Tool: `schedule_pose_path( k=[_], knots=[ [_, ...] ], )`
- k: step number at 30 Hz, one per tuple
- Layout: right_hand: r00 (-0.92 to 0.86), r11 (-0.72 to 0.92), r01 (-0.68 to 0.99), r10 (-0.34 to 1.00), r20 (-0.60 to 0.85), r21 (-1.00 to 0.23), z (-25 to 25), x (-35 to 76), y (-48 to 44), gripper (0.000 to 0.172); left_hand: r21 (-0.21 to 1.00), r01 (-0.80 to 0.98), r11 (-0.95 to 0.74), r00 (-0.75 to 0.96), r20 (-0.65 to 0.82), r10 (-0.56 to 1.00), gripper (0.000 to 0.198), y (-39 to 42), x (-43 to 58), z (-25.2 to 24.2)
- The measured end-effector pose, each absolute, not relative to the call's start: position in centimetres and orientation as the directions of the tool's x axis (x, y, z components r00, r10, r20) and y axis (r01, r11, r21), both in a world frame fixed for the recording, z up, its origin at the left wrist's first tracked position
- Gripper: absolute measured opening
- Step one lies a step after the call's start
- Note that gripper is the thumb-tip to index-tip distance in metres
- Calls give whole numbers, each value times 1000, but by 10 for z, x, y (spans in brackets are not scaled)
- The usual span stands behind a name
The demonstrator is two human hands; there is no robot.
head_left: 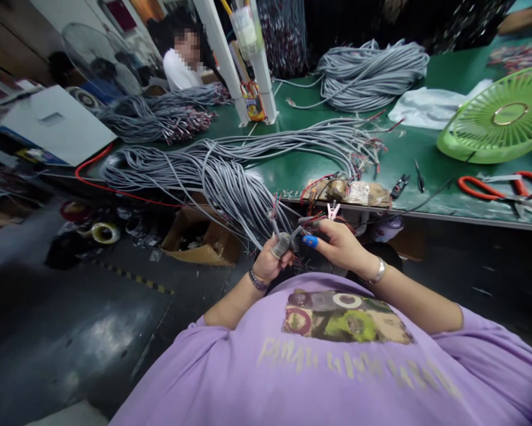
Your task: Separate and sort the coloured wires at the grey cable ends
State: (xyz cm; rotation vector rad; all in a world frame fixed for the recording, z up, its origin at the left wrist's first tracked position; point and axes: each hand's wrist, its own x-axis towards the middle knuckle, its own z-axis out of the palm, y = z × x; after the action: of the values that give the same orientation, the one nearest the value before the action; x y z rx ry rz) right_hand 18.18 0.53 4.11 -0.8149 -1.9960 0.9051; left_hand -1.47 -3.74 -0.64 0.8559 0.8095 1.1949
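My left hand (272, 258) is closed around the ends of several grey cables (248, 195), whose bundle runs over the table edge. A grey wrapping covers one of its fingers or the cables; I cannot tell which. My right hand (341, 244) pinches the end of a grey cable with thin red and dark wires (308, 220), close to the left hand. Blue tape (310, 241) is wrapped round a fingertip of the right hand. Just beyond the right hand, a pink clothespin-like clip (333, 211) stands at the table edge beside a board with metal parts (337, 188).
Red-handled pliers (487, 188), small black cutters (399, 186) and a green fan (505, 115) are on the green table (292, 157). A coiled cable bundle (372, 74) lies at the back. A cardboard box (201, 239) stands below. A person (181, 68) sits beyond a white post (230, 59).
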Motion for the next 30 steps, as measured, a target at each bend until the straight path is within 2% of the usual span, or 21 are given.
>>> schedule_pose_path(
  k=[2, 5, 8, 10, 12, 14, 16, 18, 20, 23, 24, 28, 30],
  knots=[
    [-514, 437, 124, 797, 319, -891, 40, 180, 5, 33, 871, -463, 164, 226, -63, 972, 45, -37, -17, -3],
    [-539, 87, -111, 832, 134, -990, 34, 176, 4, 41, 839, -497, 222, 308, -69, 949, 43, -37, -20, 1],
    [-588, -250, -234, 806, -69, -940, 26, 177, 4, 45, 804, -529, 273, 349, -88, 933, 43, -37, -23, 1],
    [-576, -324, -205, 803, -154, -924, 21, 183, 5, 45, 781, -551, 295, 340, -113, 934, 41, -37, -24, -1],
    [-496, -278, -127, 849, -181, -952, 17, 193, 6, 46, 753, -585, 300, 301, -142, 943, 40, -36, -27, -1],
    [-351, -140, 0, 927, -131, -990, 15, 204, 5, 49, 727, -633, 268, 239, -145, 960, 40, -35, -30, -1],
    [-220, 41, 135, 976, 10, -990, 15, 212, 2, 46, 710, -667, 227, 194, -129, 973, 39, -34, -32, 0],
    [-194, 231, 232, 963, 188, -945, 19, 215, -5, 36, 713, -665, 223, 205, -114, 972, 38, -33, -32, 0],
    [-260, 395, 305, 910, 324, -866, 27, 212, -11, 33, 738, -631, 240, 251, -99, 963, 38, -34, -30, 0],
    [-383, 566, 403, 818, 429, -719, 40, 200, -14, 54, 793, -569, 216, 291, -52, 955, 40, -38, -24, -4],
    [-419, 610, 412, 786, 454, -677, 43, 196, -13, 55, 811, -548, 205, 299, -38, 953, 41, -39, -22, -5],
    [-581, 754, 328, 636, 508, -569, 48, 187, -3, 21, 875, -425, 230, 401, -46, 915, 50, -43, -23, -8],
    [-635, 793, 297, 580, 510, -532, 48, 187, 2, 19, 906, -331, 264, 469, -85, 879, 53, -42, -26, -5]
  ],
)
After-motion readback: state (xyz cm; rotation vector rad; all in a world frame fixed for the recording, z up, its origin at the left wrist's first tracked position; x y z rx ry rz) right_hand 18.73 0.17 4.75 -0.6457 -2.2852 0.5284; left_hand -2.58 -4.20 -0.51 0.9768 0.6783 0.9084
